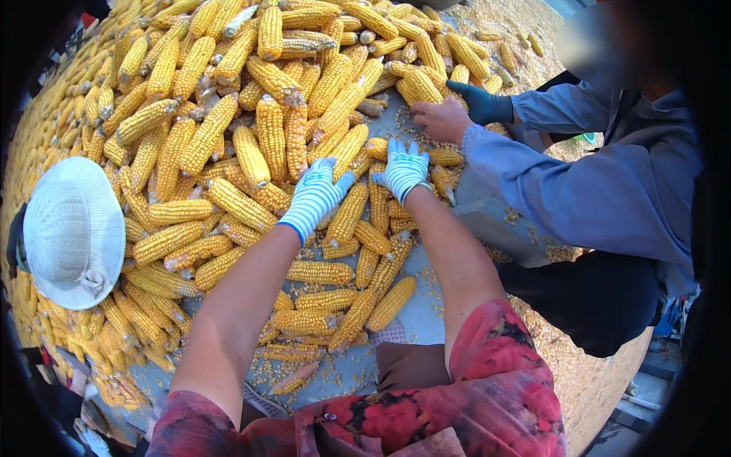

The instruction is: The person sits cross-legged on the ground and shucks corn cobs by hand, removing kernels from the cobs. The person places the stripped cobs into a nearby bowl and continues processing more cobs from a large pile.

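Observation:
Before me rises a heap of yellow corn cobs (271, 137) with their husks off. My left hand (318, 194), in a white and blue striped glove, reaches onto the pile; its fingers touch an ear of corn (349, 149), and whether they grip it cannot be told. To its right, my right hand (406, 167), gloved alike, lies palm down with fingers spread over the end of a short cob (377, 148). More cobs lie between and below my hands, one of them a loose ear (391, 304) near my foot.
At the right a co-worker in a blue-grey jacket (582, 188) has a bare hand (442, 119) and a dark-gloved hand (482, 103) at the cobs. A person in a white brimmed hat (74, 231) is at the left. Loose kernels (582, 297) cover ground at the right.

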A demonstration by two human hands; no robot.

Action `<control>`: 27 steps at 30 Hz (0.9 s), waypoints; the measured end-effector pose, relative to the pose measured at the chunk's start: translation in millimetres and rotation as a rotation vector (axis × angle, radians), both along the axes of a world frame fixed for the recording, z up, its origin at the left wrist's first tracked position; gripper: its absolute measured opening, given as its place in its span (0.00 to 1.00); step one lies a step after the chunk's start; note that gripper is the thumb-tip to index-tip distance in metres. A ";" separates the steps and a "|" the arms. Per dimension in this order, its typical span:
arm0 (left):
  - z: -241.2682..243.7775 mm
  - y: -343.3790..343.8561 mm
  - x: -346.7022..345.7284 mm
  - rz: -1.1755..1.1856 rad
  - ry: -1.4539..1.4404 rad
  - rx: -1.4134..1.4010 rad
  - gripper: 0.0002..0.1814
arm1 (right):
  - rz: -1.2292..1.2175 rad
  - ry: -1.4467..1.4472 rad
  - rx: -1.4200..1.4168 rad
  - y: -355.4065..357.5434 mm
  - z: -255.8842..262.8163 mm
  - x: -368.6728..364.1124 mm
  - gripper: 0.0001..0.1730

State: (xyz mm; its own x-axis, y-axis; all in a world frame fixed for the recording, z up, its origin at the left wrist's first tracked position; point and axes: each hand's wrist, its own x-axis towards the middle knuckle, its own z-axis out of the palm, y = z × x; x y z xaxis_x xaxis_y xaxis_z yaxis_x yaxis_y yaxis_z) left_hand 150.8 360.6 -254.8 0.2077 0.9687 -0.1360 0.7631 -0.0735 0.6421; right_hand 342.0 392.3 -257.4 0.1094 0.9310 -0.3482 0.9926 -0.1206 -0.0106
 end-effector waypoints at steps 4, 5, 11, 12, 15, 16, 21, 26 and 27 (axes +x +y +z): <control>-13.2 -1.5 17.6 0.158 0.019 -0.103 0.35 | -0.073 0.195 -0.049 28.8 -8.0 8.2 0.51; -11.8 -1.6 20.9 0.184 0.064 -0.105 0.35 | -0.111 0.256 -0.088 34.5 -12.7 12.6 0.50; -50.2 6.1 19.9 0.402 -0.175 -0.426 0.44 | -0.185 0.456 -0.121 31.4 -35.7 34.4 0.55; -41.8 3.9 22.3 0.434 -0.133 -0.384 0.44 | -0.234 0.529 -0.104 33.4 -36.9 23.8 0.56; -35.6 20.3 23.7 0.320 -0.247 -0.550 0.43 | -0.526 1.046 -0.057 54.7 -79.7 25.0 0.61; 0.4 14.5 27.6 0.429 -0.496 -0.742 0.42 | -0.520 1.042 -0.082 52.8 -70.3 14.3 0.58; -36.5 27.0 22.2 0.445 -0.405 -0.556 0.45 | -0.434 1.240 -0.165 40.2 -58.8 -4.3 0.59; -62.5 35.2 12.7 0.370 -0.427 -0.657 0.45 | -0.580 1.112 -0.092 25.7 -48.1 -19.5 0.58; -72.2 37.7 9.7 0.371 -0.437 -0.670 0.43 | -0.674 1.236 -0.089 18.9 -38.3 -26.1 0.54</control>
